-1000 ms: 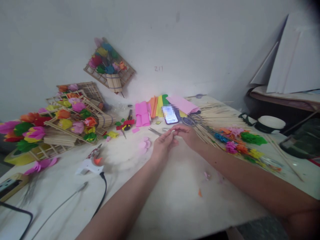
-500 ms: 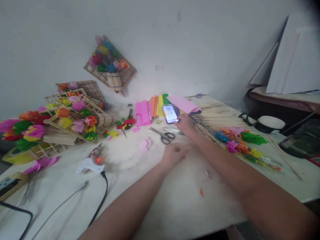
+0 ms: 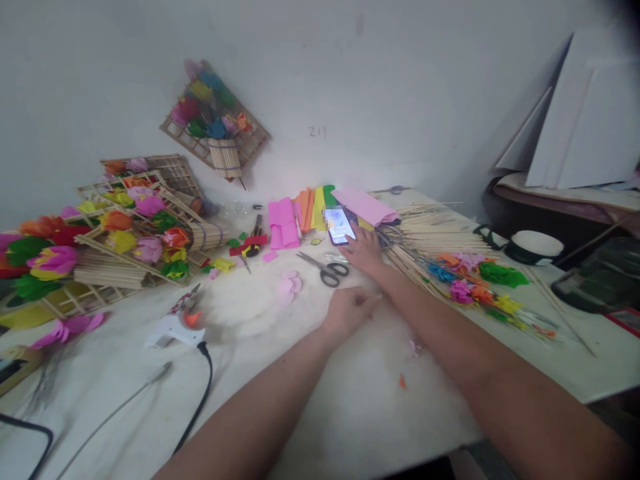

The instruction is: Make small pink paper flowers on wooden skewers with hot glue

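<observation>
Beside phone (image 3: 339,226), right hand (image 3: 363,252), seemingly flat

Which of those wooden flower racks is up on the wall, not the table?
The tilted rack high on the wall; the other racks lie piled at the left of the table.

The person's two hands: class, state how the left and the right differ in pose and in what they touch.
The left hand rests curled on the white table; the right hand lies flat, farther off. The left hand touches no tool; the right hand touches the lit smartphone, beside the grey-handled scissors. Both are bare.
</observation>
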The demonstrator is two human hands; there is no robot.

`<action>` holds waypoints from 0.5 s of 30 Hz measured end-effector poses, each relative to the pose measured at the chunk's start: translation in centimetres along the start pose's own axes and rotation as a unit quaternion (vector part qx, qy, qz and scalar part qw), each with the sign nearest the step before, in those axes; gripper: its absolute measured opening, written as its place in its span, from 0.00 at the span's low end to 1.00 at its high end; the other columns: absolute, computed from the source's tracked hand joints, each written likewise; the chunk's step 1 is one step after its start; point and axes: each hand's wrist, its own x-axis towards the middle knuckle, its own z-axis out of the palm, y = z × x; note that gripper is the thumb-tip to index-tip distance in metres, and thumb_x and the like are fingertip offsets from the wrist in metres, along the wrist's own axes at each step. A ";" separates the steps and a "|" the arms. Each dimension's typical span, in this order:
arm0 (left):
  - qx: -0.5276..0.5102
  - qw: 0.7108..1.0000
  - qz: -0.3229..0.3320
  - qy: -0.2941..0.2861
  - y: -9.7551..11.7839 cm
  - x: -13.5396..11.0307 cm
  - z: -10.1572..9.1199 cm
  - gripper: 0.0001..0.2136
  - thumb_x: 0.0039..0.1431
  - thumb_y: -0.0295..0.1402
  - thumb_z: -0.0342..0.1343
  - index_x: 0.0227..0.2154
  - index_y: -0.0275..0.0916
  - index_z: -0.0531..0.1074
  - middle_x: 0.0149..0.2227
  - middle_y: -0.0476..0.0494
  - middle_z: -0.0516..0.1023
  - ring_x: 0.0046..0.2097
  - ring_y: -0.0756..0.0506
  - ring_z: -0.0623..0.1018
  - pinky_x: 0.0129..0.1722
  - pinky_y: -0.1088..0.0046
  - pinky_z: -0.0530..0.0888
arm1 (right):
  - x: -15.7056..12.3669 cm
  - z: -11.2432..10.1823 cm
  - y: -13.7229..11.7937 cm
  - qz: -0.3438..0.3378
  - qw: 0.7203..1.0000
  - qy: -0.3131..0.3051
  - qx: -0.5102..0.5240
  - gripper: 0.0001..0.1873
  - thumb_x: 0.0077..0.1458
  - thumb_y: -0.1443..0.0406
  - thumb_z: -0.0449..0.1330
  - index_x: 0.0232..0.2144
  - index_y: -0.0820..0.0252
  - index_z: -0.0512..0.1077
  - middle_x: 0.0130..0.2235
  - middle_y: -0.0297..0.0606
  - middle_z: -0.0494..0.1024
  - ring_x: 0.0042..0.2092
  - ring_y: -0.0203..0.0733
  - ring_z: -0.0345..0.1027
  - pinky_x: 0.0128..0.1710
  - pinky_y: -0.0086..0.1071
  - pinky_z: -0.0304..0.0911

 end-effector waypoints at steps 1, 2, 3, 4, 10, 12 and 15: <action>0.003 1.000 -0.001 0.000 0.0 0.0 0.0 0.17 0.50 0.45 0.52 0.18 0.36 0.69 0.18 0.49 0.71 0.22 0.52 0.66 0.23 0.76 0.60 | 0.0 0.1 0.0 -0.002 1.000 -0.002 -0.002 0.27 0.57 0.52 0.46 0.51 0.59 0.68 0.63 0.42 0.51 0.58 0.55 0.48 0.54 0.48 0.44; 0.006 1.000 -0.001 0.001 0.0 0.0 0.0 0.17 0.50 0.45 0.51 0.18 0.36 0.69 0.18 0.49 0.71 0.22 0.52 0.66 0.23 0.76 0.60 | 0.1 0.2 0.0 -0.004 1.000 -0.004 -0.003 0.27 0.57 0.52 0.46 0.52 0.59 0.67 0.63 0.42 0.51 0.59 0.55 0.47 0.54 0.48 0.44; 0.009 1.000 0.001 0.002 0.0 0.0 0.1 0.17 0.50 0.46 0.51 0.18 0.36 0.68 0.18 0.49 0.71 0.22 0.52 0.66 0.23 0.76 0.60 | 0.1 0.3 0.0 -0.005 1.000 -0.007 -0.004 0.27 0.57 0.52 0.45 0.52 0.59 0.67 0.63 0.42 0.51 0.59 0.55 0.47 0.55 0.49 0.43; 0.010 1.000 0.003 0.002 0.0 0.0 0.1 0.17 0.51 0.46 0.51 0.18 0.36 0.68 0.18 0.49 0.71 0.22 0.52 0.66 0.23 0.76 0.59 | 0.1 0.4 0.0 -0.006 1.000 -0.010 -0.005 0.28 0.57 0.51 0.44 0.52 0.59 0.67 0.63 0.43 0.50 0.59 0.55 0.46 0.55 0.49 0.43; 0.002 1.000 0.012 -0.001 -0.2 0.1 0.1 0.18 0.51 0.47 0.51 0.19 0.36 0.69 0.19 0.48 0.72 0.23 0.52 0.67 0.24 0.76 0.59 | 0.2 0.5 -0.2 -0.013 1.000 -0.015 -0.013 0.29 0.59 0.51 0.41 0.53 0.60 0.66 0.64 0.43 0.50 0.61 0.54 0.44 0.56 0.50 0.41; -0.001 1.000 0.009 -0.002 -0.3 0.1 0.2 0.18 0.51 0.46 0.51 0.19 0.36 0.69 0.19 0.48 0.72 0.23 0.52 0.66 0.23 0.76 0.59 | 0.2 0.6 -0.2 -0.013 1.000 -0.019 -0.017 0.28 0.58 0.51 0.42 0.53 0.59 0.66 0.63 0.43 0.50 0.60 0.54 0.45 0.56 0.50 0.42; -0.005 1.000 0.006 -0.006 -0.3 0.1 0.2 0.18 0.51 0.47 0.51 0.19 0.36 0.69 0.18 0.48 0.71 0.22 0.52 0.66 0.23 0.76 0.59 | 0.2 0.5 -0.3 -0.012 0.999 -0.025 -0.019 0.29 0.58 0.51 0.43 0.53 0.59 0.66 0.63 0.44 0.51 0.60 0.54 0.46 0.56 0.50 0.42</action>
